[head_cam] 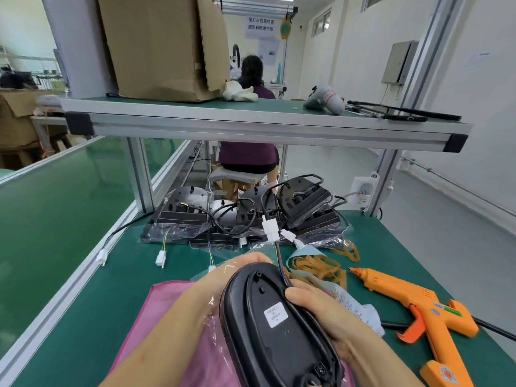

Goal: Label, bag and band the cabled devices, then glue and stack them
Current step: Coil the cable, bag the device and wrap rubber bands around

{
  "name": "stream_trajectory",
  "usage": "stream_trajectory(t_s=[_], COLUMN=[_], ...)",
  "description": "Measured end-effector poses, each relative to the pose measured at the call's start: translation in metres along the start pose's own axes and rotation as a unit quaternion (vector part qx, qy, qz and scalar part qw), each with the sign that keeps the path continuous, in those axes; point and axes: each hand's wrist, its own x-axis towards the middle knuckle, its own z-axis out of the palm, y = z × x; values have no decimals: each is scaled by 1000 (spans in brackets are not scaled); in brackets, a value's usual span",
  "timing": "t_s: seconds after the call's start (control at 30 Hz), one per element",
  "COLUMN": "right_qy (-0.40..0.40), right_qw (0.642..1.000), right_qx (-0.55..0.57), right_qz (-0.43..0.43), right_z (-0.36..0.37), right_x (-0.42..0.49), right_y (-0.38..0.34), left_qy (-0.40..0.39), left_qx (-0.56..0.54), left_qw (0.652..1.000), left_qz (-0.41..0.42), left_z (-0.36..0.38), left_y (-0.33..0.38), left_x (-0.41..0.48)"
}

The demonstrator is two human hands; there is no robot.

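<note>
Green matting covers the bench [117, 280], under an aluminium shelf [251, 127] carrying a cardboard box [162, 46]. At the near edge both hands clasp a black oval device [282, 347], back up, with a white label [276, 314] on it. The left hand [223, 283] curls round its far left rim (clear bag film [214, 301] crinkles by the palm). The right hand [321, 311] grips its right side, thumb on top. Rubber bands [318, 268] and an orange glue gun [418, 308] lie to the right, and bagged devices [245, 216] are piled farther back.
</note>
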Motion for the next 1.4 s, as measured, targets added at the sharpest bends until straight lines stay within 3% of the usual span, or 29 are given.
stream_trajectory(t_s=[0.23,0.33,0.43,0.57,0.8,1.17,1.33,1.4], right_qy=[38,43,49,52,107,136,182,197], right_qw=[987,973,957,941,956,984,971,963], right_qx=[-154,-223,-278,-328,-269,-117,-149,-181], right_qz=[22,44,62,63,37,-17,-43,-42], right_z=[7,3,-2,-5,-15,-21,-19,-18], right_x=[-8,-10,-13,-14,-17,-21,-21,-20], right_y=[-1,-2,-3,-2,-2,-7,-7,-7], left_qy=[-24,0,4,-23,-20,21,56,103], left_qx=[9,39,134,288,425,378,366,392], left_qw=[1000,999,990,952,891,919,923,905], left_qz=[-4,-4,47,96,158,111,109,126], left_z=[-5,-12,-11,-1,-10,-19,-4,3], left_y=[12,28,49,66,67,23,3,-1], left_x=[5,4,-5,-21,-47,-61,-67,-70])
